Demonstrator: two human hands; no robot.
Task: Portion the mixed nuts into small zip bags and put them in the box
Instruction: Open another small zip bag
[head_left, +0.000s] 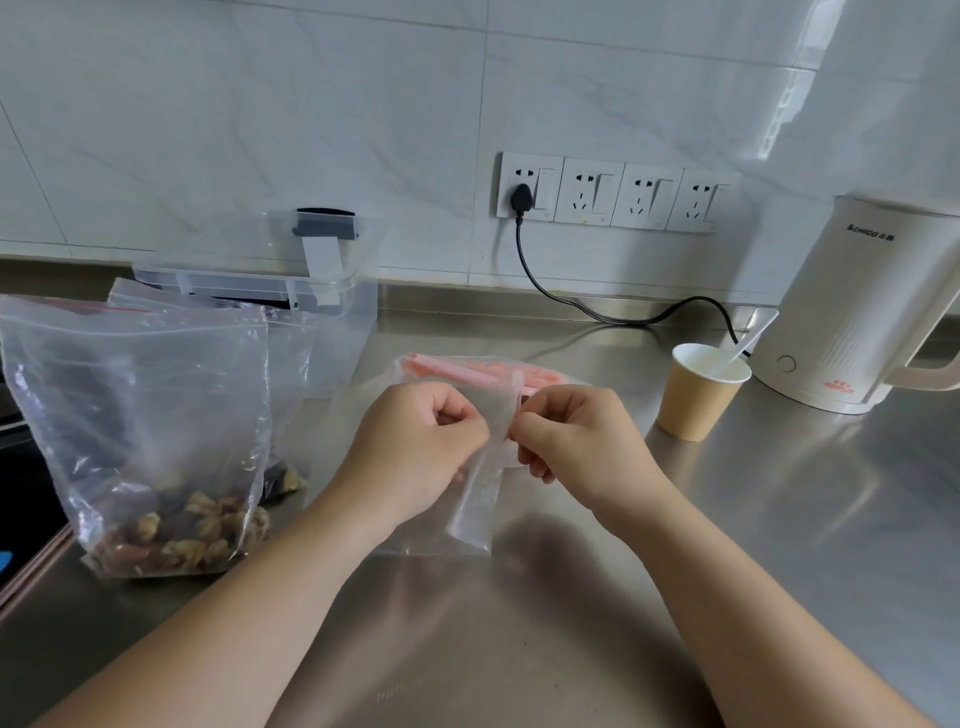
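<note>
Clear small zip bag (480, 499) sits empty, pinched at its mouth between our left hand (415, 447) and right hand (576, 441); nuts (182, 530) remain unportioned, box (291, 306) apparently unfilled.

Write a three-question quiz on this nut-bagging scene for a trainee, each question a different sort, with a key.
1. True or false: the left hand and right hand both pinch the small zip bag.
2. Multiple choice: where do the mixed nuts lie? A) in the paper cup B) at the bottom of the large zip bag C) loose on the counter
3. Fill in: the spoon stands in the ____.

Key: 1 true; 2 B; 3 paper cup.
</note>
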